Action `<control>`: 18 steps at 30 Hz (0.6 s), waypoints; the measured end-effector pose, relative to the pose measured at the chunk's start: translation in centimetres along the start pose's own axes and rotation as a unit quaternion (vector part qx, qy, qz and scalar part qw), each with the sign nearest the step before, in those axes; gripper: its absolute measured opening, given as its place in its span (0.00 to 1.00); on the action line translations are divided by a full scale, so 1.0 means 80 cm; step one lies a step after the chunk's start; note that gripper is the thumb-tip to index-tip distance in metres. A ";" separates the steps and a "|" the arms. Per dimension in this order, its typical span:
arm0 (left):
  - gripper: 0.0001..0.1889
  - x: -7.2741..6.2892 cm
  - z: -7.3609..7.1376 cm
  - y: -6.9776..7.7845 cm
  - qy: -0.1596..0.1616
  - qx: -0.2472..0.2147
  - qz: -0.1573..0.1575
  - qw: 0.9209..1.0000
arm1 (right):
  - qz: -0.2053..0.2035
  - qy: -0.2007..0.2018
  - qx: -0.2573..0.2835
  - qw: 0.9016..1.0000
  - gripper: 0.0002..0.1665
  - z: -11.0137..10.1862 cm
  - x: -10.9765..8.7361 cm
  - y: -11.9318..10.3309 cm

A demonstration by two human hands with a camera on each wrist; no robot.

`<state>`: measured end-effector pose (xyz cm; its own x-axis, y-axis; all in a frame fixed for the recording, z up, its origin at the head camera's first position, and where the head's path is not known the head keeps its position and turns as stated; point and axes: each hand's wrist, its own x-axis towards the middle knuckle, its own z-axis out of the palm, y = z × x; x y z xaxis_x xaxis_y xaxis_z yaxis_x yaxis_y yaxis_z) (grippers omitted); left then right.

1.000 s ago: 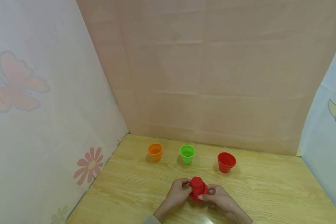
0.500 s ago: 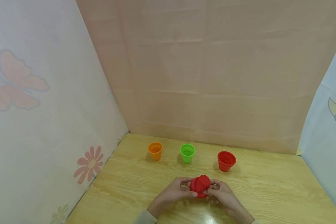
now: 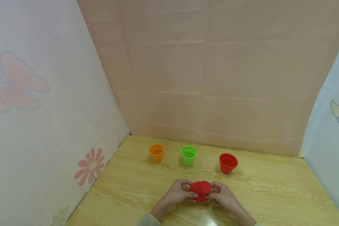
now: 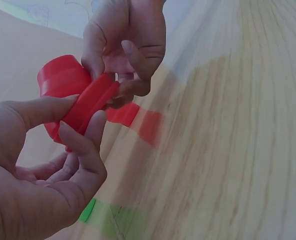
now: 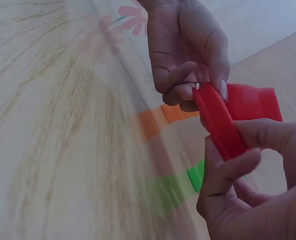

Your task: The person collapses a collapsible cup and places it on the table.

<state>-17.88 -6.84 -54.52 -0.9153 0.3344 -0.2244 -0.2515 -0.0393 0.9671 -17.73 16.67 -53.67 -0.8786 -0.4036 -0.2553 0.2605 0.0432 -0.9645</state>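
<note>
A red collapsible cup (image 3: 200, 189) is held bottom up between both hands, its narrow base tilted to the right and its wide rim folded into a thick ring. The left hand (image 3: 175, 192) pinches the ring from the left, thumb on the near side. From the right, the right hand (image 3: 225, 198) grips it, thumb close by the base. In the left wrist view the cup's base (image 4: 63, 75) sticks out askew from the ring. The right wrist view shows thumbs on the base side of the ring (image 5: 220, 120) and fingers on the other side.
Three cups stand upright along the back of the wooden table (image 3: 274, 188): an orange cup (image 3: 157, 157), a green cup (image 3: 189, 160) and another red cup (image 3: 226, 169). The second red cup is nearest the hands. Printed cloth walls (image 3: 82, 94) border the table.
The held cup's base has swung from pointing up to leaning right, and now sits lower. The left thumb has moved onto the near side of the ring. The standing cups have not moved.
</note>
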 end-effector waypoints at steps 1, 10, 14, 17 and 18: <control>0.14 0.001 0.000 -0.001 0.006 0.005 -0.004 1.000 | 0.001 -0.001 0.001 1.000 0.17 -0.001 0.000 0.001; 0.16 0.003 0.001 -0.006 0.030 -0.015 0.006 0.999 | 0.015 -0.057 0.076 0.995 0.30 -0.011 -0.001 0.002; 0.18 0.000 -0.005 -0.003 -0.007 -0.064 0.002 0.998 | 0.010 -0.069 0.099 0.993 0.32 -0.014 -0.002 -0.001; 0.20 -0.003 -0.010 0.001 -0.042 -0.097 -0.018 0.994 | 0.003 -0.073 0.104 0.992 0.30 -0.016 -0.002 -0.002; 0.20 -0.004 -0.012 0.003 -0.050 -0.105 -0.022 0.993 | 0.002 -0.074 0.105 0.992 0.29 -0.017 -0.002 -0.002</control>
<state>-17.97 -7.81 -54.36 -0.8692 0.4310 -0.2422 -0.3593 -0.2140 0.9084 -18.17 17.96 -53.56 -0.8129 -0.5341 -0.2321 0.3559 -0.1402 -0.9240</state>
